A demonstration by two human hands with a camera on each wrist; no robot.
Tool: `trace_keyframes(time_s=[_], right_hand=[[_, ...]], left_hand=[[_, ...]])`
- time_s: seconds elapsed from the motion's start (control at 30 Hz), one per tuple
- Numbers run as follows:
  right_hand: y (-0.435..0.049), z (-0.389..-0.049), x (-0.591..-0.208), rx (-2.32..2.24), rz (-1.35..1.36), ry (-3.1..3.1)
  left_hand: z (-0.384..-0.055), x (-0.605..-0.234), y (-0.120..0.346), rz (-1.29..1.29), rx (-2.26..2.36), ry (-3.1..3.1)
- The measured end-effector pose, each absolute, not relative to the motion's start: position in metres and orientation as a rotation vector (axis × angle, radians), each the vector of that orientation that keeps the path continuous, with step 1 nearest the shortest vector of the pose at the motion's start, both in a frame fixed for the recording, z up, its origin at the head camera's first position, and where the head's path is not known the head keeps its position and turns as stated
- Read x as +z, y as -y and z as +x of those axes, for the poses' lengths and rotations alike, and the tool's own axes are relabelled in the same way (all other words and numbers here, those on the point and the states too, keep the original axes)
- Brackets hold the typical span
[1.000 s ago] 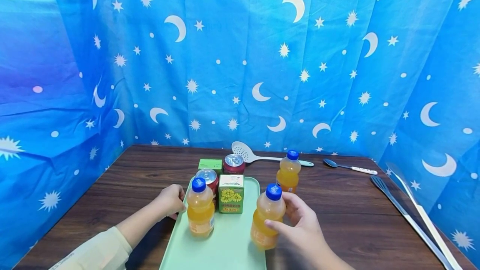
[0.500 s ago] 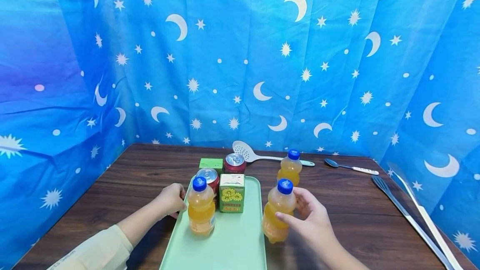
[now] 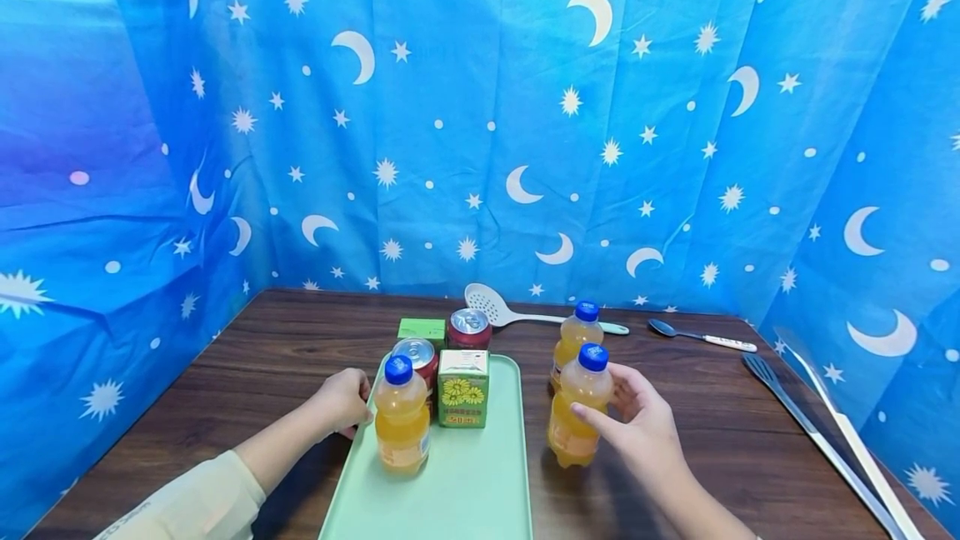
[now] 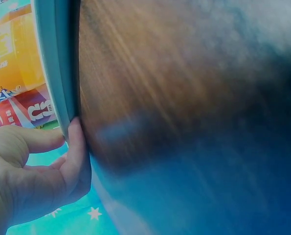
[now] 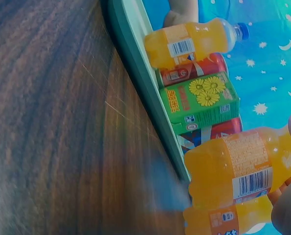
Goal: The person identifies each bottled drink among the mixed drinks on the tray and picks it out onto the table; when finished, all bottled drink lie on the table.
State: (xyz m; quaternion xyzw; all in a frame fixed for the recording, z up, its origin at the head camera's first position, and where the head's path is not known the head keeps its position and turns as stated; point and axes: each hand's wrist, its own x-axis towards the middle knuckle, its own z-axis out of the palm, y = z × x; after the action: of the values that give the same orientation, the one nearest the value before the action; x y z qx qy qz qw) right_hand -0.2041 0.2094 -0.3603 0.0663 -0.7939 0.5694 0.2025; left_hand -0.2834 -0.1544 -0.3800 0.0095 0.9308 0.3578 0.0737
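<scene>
From my end I see a blue curtain [image 3: 450, 107] of moons and stars behind a dark wooden table [image 3: 690, 407]. Near the back lie a slotted ladle [image 3: 517, 317] and a spoon [image 3: 702, 335]; on my right, a spatula [image 3: 825, 447] lies beside a white-handled utensil [image 3: 862, 452].

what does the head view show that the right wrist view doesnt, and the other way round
Only the head view: the perforated skimmer, the small spoon and the slotted spatula.

Only the right wrist view: a readable view of the barcode on the held bottle.

Both: the right hand gripping that bottle, the green tray bearing another orange bottle and a flower-printed box, a third bottle, and the starry blue curtain.
</scene>
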Motion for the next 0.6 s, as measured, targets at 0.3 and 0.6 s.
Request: trace_keyframes(time_s=[0.3,0.6], right_hand=[[-0.216,-0.210,-0.366,1.517,0.110,2.209],[-0.221,-0.213,-0.367,1.510,0.053,2.225]], left_hand=[[-0.281,-0.379,0.153,0.034,1.081,-2.789],[-0.282,-0.379,0.153,0.028,1.082,-2.790]])
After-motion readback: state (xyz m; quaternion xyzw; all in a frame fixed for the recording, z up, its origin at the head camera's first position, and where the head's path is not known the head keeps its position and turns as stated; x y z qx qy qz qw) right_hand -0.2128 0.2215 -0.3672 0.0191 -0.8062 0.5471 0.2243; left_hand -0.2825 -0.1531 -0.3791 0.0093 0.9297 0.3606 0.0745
